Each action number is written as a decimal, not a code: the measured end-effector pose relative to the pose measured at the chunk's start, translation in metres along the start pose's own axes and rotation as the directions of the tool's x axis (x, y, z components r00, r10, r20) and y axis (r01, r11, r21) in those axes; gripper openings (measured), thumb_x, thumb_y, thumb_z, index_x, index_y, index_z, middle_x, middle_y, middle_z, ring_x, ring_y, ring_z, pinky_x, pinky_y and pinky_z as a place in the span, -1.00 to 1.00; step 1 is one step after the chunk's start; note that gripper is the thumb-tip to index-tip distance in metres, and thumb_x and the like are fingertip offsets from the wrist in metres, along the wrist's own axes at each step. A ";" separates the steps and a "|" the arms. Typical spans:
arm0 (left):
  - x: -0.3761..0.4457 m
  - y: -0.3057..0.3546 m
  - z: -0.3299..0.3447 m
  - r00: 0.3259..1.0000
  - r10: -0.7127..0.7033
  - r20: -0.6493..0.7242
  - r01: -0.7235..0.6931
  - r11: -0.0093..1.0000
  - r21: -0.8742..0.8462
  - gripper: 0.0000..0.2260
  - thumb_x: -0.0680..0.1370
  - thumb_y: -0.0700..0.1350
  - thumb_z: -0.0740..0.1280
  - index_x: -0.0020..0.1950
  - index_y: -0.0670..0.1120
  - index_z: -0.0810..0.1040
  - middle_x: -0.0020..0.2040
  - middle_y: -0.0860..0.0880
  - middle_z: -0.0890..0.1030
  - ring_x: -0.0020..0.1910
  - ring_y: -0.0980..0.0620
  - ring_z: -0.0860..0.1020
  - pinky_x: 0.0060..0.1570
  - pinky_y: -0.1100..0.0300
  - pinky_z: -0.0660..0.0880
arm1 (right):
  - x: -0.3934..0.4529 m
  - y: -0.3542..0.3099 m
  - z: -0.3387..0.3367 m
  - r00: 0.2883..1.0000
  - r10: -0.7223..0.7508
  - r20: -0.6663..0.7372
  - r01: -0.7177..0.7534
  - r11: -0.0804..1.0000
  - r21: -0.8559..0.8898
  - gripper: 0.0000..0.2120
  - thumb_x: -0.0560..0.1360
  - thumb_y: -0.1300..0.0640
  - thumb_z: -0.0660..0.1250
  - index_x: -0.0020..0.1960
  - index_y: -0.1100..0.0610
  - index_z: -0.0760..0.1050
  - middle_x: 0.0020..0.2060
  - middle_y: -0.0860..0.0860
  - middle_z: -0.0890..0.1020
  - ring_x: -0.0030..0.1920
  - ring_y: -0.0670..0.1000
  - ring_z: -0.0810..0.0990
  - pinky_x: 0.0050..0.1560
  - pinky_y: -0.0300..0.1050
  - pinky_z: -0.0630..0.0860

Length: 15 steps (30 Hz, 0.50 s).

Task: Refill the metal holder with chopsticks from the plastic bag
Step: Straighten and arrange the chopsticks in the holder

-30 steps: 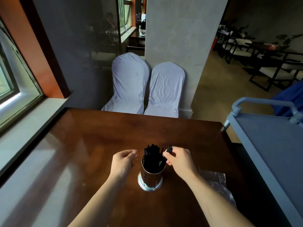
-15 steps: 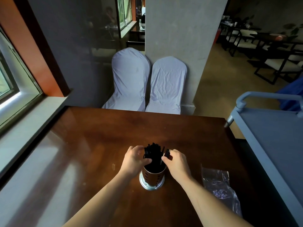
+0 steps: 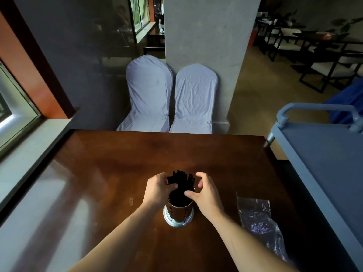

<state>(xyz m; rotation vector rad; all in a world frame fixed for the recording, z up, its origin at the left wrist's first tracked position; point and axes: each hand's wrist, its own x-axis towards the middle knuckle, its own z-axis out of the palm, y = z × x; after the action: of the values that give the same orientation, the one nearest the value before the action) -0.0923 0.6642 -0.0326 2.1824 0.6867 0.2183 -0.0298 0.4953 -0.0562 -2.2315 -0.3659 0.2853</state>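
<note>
The perforated cylindrical metal holder (image 3: 178, 212) stands upright on its flared silver base, directly between the two hands and a little below them. A dense bundle of black chopsticks (image 3: 181, 185) rises from its mouth, long axis near vertical, tips fanned slightly apart at the top.

The left hand (image 3: 158, 190) grips the bundle from its own side, fingers curled round the sticks and thumb pressed across the near face. The right hand (image 3: 206, 192) sits on the opposite side with fingers spread and loosely bent; its thumb tip touches the sticks just above the holder's rim, while the other fingers stand apart from the bundle. Both hands are about equally near; only the left has a hold.

The clear crumpled plastic bag (image 3: 259, 220) lies flat to the right of the right forearm, well apart from the holder. It looks empty, though its far folds are too dim to be certain.

Judgement: loading appears complete; what remains is squaring the bundle and letting go.

Surface: a glossy dark brown wooden table (image 3: 110, 173). Beyond the hands, two white-covered chairs (image 3: 170, 95) stand against a grey concrete pillar (image 3: 204, 36). A grey-blue service cart (image 3: 322, 154) stands right of the right hand; a pale window sill (image 3: 29, 146) runs left of the left hand.
</note>
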 end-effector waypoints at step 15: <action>0.005 0.011 -0.003 0.982 0.131 0.139 -0.142 0.987 0.076 -0.87 0.51 -0.02 0.45 0.02 -0.01 0.66 -0.11 -0.02 0.68 -0.12 0.01 0.66 -0.13 0.00 0.66 | -0.039 0.001 -0.046 0.975 -0.189 -0.116 0.200 0.975 0.097 -0.58 0.43 -0.21 0.49 0.22 -0.13 0.51 -0.19 -0.10 0.54 -0.27 -0.16 0.51 -0.23 -0.41 0.43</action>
<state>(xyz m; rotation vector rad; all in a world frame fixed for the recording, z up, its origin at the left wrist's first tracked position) -0.0849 0.6633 -0.0233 2.3050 0.4794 0.1143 -0.0514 0.4479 -0.0253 -2.0761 -0.4959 0.0790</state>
